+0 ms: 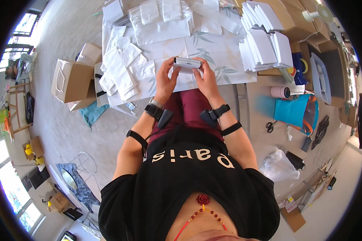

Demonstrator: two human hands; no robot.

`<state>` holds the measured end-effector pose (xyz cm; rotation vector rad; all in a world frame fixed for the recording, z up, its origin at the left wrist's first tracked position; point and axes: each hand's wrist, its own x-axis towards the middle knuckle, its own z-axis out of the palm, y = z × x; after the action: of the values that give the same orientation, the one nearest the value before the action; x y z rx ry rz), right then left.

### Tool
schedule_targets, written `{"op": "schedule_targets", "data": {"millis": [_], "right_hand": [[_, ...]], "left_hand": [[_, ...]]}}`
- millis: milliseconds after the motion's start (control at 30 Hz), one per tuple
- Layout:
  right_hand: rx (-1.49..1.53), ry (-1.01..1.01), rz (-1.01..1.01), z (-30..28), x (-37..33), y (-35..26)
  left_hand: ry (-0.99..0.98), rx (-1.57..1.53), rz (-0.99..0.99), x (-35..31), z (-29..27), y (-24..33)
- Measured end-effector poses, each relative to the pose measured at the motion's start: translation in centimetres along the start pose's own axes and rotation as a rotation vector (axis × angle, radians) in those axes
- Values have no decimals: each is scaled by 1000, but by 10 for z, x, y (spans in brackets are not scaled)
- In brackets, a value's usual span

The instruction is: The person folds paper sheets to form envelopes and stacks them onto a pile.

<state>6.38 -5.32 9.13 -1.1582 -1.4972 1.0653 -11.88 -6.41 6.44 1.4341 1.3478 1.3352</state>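
Observation:
Near the front edge of the table (181,86), I hold a small flat white packet (187,64) between both hands. It looks like a thin box or a stack of cards with dark edges; its exact kind does not show. My left hand (165,80) grips its left end, and my right hand (207,80) grips its right end. Both thumbs rest on the side nearest me, while the other fingers are partly hidden behind it. To the left lie loose white pouches (120,70) in a heap. Rows of white pouches (163,30) lie beyond my hands.
Stacks of white flat packets (261,48) stand at the table's right. Open cardboard boxes (74,82) sit left of the table. On the right are a pink cylinder (279,92), a teal bag (295,110), scissors (270,127) and a small fan (319,15).

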Motion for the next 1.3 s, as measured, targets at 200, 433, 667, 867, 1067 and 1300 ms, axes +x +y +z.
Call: {"op": "schedule_targets", "data": {"millis": [200, 433, 667, 867, 1067, 1300], "right_hand": [[130, -15, 60, 19, -10, 37], [179, 97, 80, 38, -3, 26], [87, 258, 132, 53, 5, 13], [103, 306, 148, 58, 7, 16], [62, 327, 92, 58, 11, 20], [92, 304, 151, 57, 10, 10]], "left_hand": [[-36, -164, -62, -15, -2, 9], [113, -290, -122, -4, 10, 15], [221, -304, -153, 7, 23, 9], [280, -330, -128, 11, 29, 7], [235, -371, -166, 12, 27, 9], [268, -327, -139, 14, 28, 10]]}}
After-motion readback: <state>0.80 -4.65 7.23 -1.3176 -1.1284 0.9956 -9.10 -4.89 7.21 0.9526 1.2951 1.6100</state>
